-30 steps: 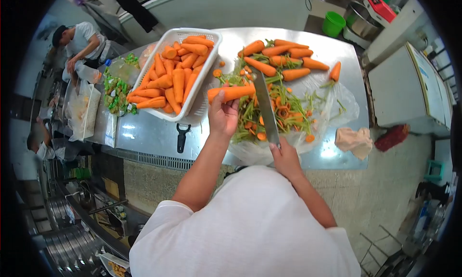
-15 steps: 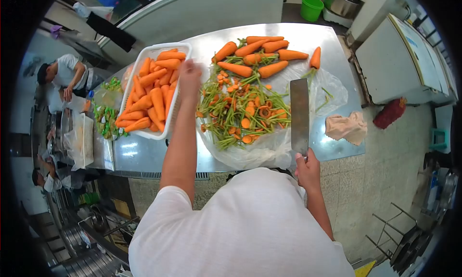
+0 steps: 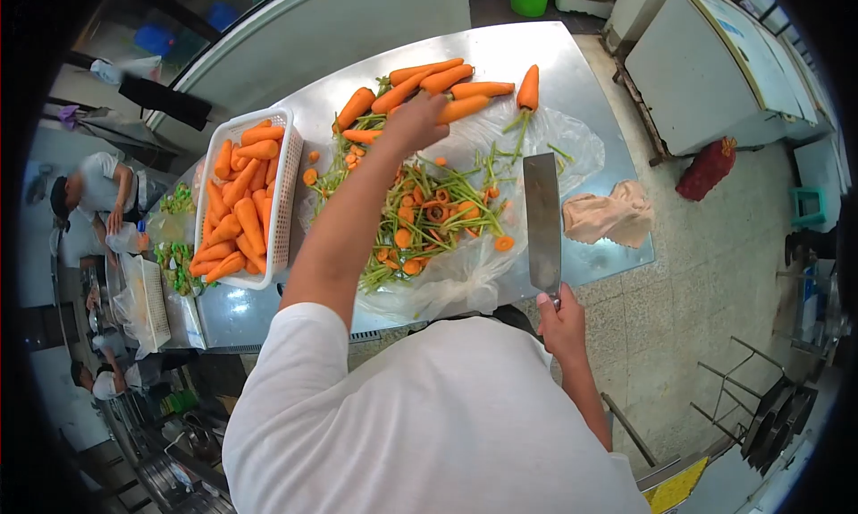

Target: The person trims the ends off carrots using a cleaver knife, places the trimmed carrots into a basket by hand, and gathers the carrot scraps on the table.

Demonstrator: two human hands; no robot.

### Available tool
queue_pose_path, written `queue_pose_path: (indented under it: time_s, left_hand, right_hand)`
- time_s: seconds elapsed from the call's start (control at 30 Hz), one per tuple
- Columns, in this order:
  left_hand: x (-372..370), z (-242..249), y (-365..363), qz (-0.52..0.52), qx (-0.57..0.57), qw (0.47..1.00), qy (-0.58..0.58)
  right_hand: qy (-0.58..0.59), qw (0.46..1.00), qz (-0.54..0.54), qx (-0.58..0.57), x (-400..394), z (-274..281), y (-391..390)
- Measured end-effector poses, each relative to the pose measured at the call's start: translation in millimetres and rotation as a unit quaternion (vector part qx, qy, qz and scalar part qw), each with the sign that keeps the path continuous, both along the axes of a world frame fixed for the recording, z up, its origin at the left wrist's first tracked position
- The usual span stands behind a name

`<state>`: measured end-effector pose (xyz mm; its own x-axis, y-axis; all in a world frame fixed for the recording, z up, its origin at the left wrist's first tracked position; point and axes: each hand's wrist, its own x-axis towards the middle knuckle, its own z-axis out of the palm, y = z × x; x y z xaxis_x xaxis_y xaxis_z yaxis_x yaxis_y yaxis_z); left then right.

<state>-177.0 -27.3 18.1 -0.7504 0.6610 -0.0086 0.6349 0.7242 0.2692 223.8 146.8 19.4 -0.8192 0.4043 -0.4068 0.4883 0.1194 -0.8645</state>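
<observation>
My left hand [image 3: 416, 126] reaches over the far pile of carrots. Its fingers close around the thick end of one carrot [image 3: 466, 109], whose tip points right; part of the grip is hidden by the hand. In my right hand [image 3: 563, 322] is a cleaver [image 3: 542, 223], held by the handle, its broad blade upright over the edge of a clear plastic bag [image 3: 474, 286]. Green stems and orange carrot tops [image 3: 420, 210] lie heaped on the bag between my hands. Other carrots [image 3: 411, 71] lie around my left hand, and a single carrot [image 3: 528, 88] with stems rests farther right.
A white basket [image 3: 284, 201] full of carrots stands on the left of the metal table [image 3: 313, 94]. A crumpled beige cloth [image 3: 609, 214] lies near the right edge. Bagged greens [image 3: 179, 246] and people at work are farther left. A white chest [image 3: 715, 67] stands beyond the table.
My left hand has moved right from the basket's edge to the carrot pile and taken hold of a carrot. The cleaver stays in my right hand. The camera view has shifted.
</observation>
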Motion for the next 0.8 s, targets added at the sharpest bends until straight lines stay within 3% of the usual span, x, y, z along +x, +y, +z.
queue_pose_path:
  time_s: [0.13,0.2,0.27,0.3,0.37,0.47,0.5,0.53,0.6,0.63,0.7,0.73,0.77,0.8]
  left_hand:
    - [32,50,-40,0.010,0.020,1.000,-0.014]
    - [66,62,-67,0.012,0.066,0.985,-0.156]
    - [105,62,-92,0.087,0.093,0.964,-0.232]
    - [119,57,-103,0.095,0.094,0.964,-0.231]
    - [142,45,-124,0.097,0.129,0.943,-0.290]
    - [167,56,-137,0.135,0.147,0.923,-0.330]
    - [172,48,-144,0.141,0.192,0.908,-0.345]
    - [176,49,-149,0.148,0.198,0.906,-0.343]
    - [178,56,-160,0.178,0.145,0.899,-0.372]
    - [173,55,-169,0.187,0.154,0.900,-0.361]
    - [181,46,-186,0.226,0.298,0.805,-0.460]
    - [183,44,-187,0.229,0.298,0.801,-0.466]
    - [174,44,-182,0.166,0.515,0.710,-0.451]
    - [167,47,-178,0.092,0.699,0.576,-0.413]
  right_hand:
    - [0.031,0.998,0.034,0.031,-19,2,1]
    - [0.055,0.995,0.069,0.054,-34,15,-3]
    - [0.173,0.982,0.054,0.050,-48,32,-16]
    - [0.173,0.982,0.062,0.047,-53,40,-23]
    - [0.286,0.953,0.072,0.069,-61,52,-38]
    - [0.277,0.938,0.120,0.171,-79,40,-66]
    - [0.194,0.951,0.186,0.152,-86,38,-71]
    - [0.195,0.949,0.194,0.154,-84,23,-74]
    - [0.085,0.921,0.280,0.258,-80,-18,-78]
    - [0.099,0.930,0.258,0.241,-73,-14,-83]
    - [0.063,0.952,0.241,0.179,-70,1,-87]
    - [0.023,0.971,0.206,0.120,-65,10,-89]
    - [0.062,0.978,0.182,0.081,-65,5,-88]
    - [0.063,0.978,0.181,0.085,-67,6,-87]
